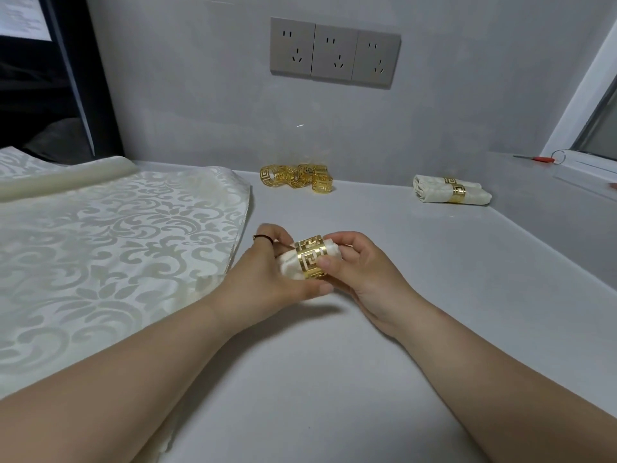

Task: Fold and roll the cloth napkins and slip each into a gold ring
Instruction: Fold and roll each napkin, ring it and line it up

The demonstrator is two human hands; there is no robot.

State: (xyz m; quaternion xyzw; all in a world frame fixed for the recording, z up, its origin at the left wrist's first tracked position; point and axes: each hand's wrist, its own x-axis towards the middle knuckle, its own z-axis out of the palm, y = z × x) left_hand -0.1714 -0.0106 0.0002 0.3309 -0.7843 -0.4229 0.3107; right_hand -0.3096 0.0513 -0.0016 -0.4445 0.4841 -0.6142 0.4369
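Note:
In the middle of the white counter both hands hold a rolled cream napkin with a gold cut-out ring around it. My left hand grips the roll's left end, thumb underneath. My right hand pinches the ring, thumb on its front. At the back right lie finished rolled napkins in gold rings. A pile of several loose gold rings lies by the wall. Flat cream damask napkins are spread at the left.
A grey wall with three sockets rises behind the counter. A red-handled tool lies on the window sill at the far right. A dark frame stands at the back left.

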